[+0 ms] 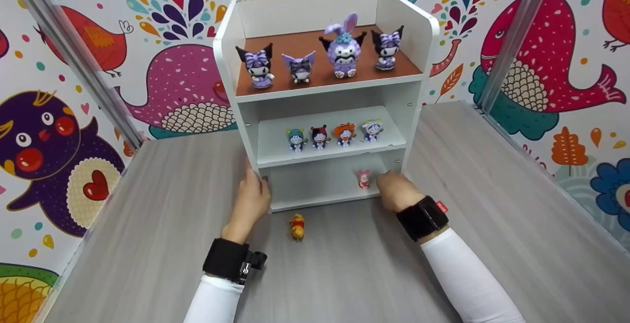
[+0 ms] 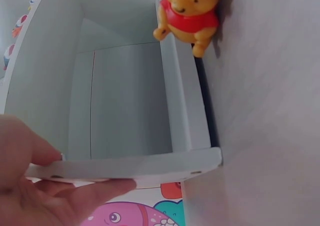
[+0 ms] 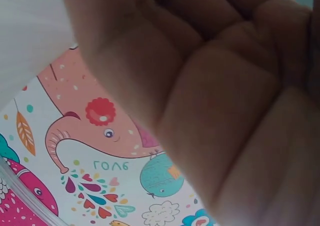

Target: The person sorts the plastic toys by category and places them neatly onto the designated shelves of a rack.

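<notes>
A white three-tier shelf (image 1: 339, 86) stands on the table between both hands. My left hand (image 1: 253, 197) grips its left side panel near the bottom, thumb inside and fingers along the outside in the left wrist view. At the lower right side panel, my right hand (image 1: 397, 191) grips with curled fingers, which fill much of the right wrist view. A small pink figurine (image 1: 363, 179) is on the bottom tier, beside the right hand. In front of the shelf, on the table, is a yellow bear figurine (image 1: 297, 227) in a red shirt.
Several purple-and-black figurines, among them a bunny-eared one (image 1: 344, 49), stand on the brown top tier. Several small costumed figurines, one with an orange hood (image 1: 345, 135), line the middle tier. Patterned walls (image 1: 187, 81) rise behind the grey table (image 1: 162, 214).
</notes>
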`<state>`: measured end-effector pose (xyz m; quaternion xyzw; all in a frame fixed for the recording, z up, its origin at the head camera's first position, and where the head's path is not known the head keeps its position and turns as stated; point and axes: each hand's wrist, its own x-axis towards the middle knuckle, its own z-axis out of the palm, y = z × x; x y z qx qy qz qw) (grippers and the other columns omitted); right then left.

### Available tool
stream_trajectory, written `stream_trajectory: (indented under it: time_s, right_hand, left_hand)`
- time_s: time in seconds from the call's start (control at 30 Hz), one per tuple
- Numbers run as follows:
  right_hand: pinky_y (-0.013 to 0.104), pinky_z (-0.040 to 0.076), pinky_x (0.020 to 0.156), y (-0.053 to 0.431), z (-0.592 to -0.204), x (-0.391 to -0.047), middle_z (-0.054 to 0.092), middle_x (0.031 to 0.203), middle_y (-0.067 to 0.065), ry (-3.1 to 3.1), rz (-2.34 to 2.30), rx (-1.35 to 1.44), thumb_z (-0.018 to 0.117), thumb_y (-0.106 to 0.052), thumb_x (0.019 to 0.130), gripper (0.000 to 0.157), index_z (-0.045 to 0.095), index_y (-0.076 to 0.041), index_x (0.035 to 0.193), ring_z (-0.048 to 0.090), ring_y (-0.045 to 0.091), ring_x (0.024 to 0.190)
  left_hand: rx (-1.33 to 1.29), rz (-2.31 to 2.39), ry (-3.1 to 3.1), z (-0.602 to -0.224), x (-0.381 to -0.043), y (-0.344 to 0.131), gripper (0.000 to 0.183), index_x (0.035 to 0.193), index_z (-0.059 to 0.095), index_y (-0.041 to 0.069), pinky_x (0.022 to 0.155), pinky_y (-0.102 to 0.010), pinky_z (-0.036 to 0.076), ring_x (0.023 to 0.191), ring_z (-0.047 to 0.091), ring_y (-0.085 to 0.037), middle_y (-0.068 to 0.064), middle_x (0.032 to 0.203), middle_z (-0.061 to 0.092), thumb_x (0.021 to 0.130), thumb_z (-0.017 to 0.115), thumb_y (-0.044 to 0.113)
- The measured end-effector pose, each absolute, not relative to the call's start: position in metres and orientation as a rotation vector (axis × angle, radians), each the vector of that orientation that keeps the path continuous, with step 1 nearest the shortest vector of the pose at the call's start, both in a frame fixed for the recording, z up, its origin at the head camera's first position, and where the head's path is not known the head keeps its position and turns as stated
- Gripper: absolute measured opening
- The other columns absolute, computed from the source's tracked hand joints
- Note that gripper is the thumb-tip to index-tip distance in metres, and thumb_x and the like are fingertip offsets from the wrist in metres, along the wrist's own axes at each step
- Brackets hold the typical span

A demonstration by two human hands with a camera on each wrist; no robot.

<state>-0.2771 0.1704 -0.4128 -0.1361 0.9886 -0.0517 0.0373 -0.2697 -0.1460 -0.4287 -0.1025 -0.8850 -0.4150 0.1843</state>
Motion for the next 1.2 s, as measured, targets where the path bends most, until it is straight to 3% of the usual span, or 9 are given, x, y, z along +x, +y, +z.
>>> stream_trajectory:
  time_s: [0.07, 0.23, 0.5, 0.63, 0.8, 1.0, 1.2]
  right_hand:
    - [0.048, 0.058, 0.075, 0.171, -0.416, -0.279, 0.068, 0.087, 0.027, 3.049, -0.160, -0.446, 0.069, 0.013, 0.068, 0.014, 0.065, 0.009, 0.081, 0.066, 0.040, 0.080]
    - [0.041, 0.057, 0.062, 0.171, -0.420, -0.281, 0.069, 0.080, 0.025, 3.058, -0.181, -0.479, 0.079, 0.012, 0.055, 0.024, 0.067, 0.007, 0.075, 0.062, 0.031, 0.066]
    - [0.043, 0.054, 0.061, 0.170, -0.419, -0.281, 0.065, 0.078, 0.021, 3.000, -0.119, -0.509, 0.071, 0.010, 0.062, 0.015, 0.063, 0.006, 0.074, 0.050, 0.026, 0.064]
    - [0.045, 0.054, 0.062, 0.168, -0.420, -0.279, 0.065, 0.077, 0.021, 2.991, -0.114, -0.552, 0.066, 0.009, 0.064, 0.011, 0.061, 0.005, 0.072, 0.050, 0.025, 0.064]
    - [0.047, 0.054, 0.064, 0.167, -0.421, -0.278, 0.064, 0.081, 0.020, 2.963, -0.116, -0.564, 0.071, 0.007, 0.064, 0.014, 0.060, 0.001, 0.071, 0.052, 0.026, 0.067]
    - [0.029, 0.042, 0.050, 0.166, -0.420, -0.279, 0.058, 0.069, 0.004, 2.879, -0.256, -0.650, 0.073, 0.004, 0.066, 0.019, 0.059, -0.007, 0.063, 0.050, 0.017, 0.060]
    - [0.021, 0.038, 0.053, 0.159, -0.417, -0.279, 0.055, 0.063, -0.005, 2.794, -0.417, -0.903, 0.073, 0.000, 0.071, 0.014, 0.063, -0.009, 0.067, 0.046, 0.009, 0.059]
  left_hand:
    - [-0.283, -1.192, -2.500, -0.428, -0.269, -0.146, 0.065, 0.153, 0.013, -0.010, 0.097, -0.058, 0.051, 0.120, 0.058, -0.052, -0.043, 0.139, 0.048, 0.097, 0.045, -0.005]
    - [-0.282, -1.193, -2.498, -0.428, -0.268, -0.146, 0.064, 0.153, 0.014, -0.011, 0.095, -0.057, 0.052, 0.116, 0.061, -0.052, -0.043, 0.136, 0.050, 0.098, 0.046, -0.004]
    - [-0.285, -1.171, -2.483, -0.429, -0.269, -0.146, 0.063, 0.152, 0.018, -0.012, 0.092, -0.058, 0.053, 0.111, 0.063, -0.052, -0.044, 0.130, 0.054, 0.097, 0.047, -0.003]
    - [-0.272, -1.177, -2.493, -0.430, -0.270, -0.146, 0.062, 0.152, 0.019, -0.011, 0.095, -0.058, 0.052, 0.114, 0.062, -0.051, -0.042, 0.133, 0.053, 0.098, 0.047, -0.002]
    - [-0.278, -1.185, -2.486, -0.430, -0.269, -0.146, 0.064, 0.153, 0.016, -0.011, 0.097, -0.058, 0.051, 0.118, 0.059, -0.051, -0.042, 0.138, 0.049, 0.098, 0.046, -0.003]
    - [-0.272, -1.159, -2.496, -0.429, -0.268, -0.145, 0.064, 0.153, 0.014, -0.012, 0.094, -0.060, 0.052, 0.116, 0.060, -0.052, -0.043, 0.135, 0.051, 0.098, 0.046, -0.004]
    - [-0.264, -1.176, -2.516, -0.428, -0.268, -0.146, 0.066, 0.155, 0.010, -0.008, 0.098, -0.060, 0.049, 0.122, 0.057, -0.051, -0.042, 0.140, 0.047, 0.099, 0.044, -0.003]
